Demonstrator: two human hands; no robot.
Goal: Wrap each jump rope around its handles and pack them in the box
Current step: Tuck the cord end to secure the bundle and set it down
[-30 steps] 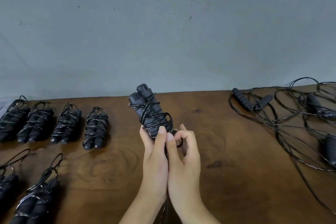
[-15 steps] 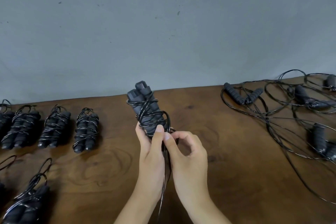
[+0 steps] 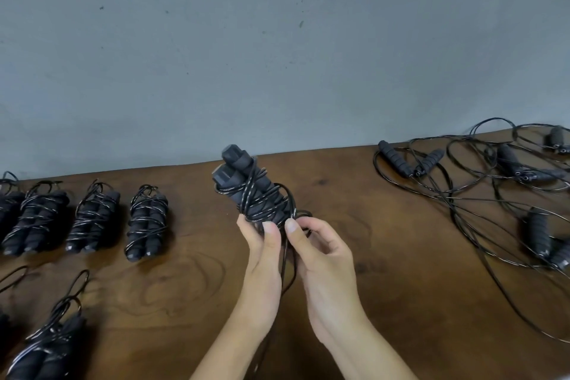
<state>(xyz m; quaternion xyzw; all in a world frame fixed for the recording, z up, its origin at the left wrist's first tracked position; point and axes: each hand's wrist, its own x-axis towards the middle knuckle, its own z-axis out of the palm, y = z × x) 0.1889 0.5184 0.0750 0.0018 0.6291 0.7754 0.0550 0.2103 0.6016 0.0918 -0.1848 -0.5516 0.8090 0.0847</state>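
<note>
My left hand (image 3: 262, 251) grips the lower end of a pair of black foam jump-rope handles (image 3: 246, 185), held upright and tilted left above the wooden table (image 3: 385, 271). Thin black cord is wound several times around them. My right hand (image 3: 320, 253) pinches the cord just right of the handles, thumb beside my left thumb, and a loose strand (image 3: 285, 268) hangs down between my wrists. No box is in view.
Several wrapped rope bundles lie in a row at the left (image 3: 147, 222), with another near the bottom left corner (image 3: 49, 345). A tangle of unwrapped ropes and handles (image 3: 505, 182) spreads over the right side. A grey wall stands behind the table.
My right hand has opened out a little and shifted right along the cord; the handles tilt slightly more left. The view has drifted right, so the left bundles sit nearer the frame edge.
</note>
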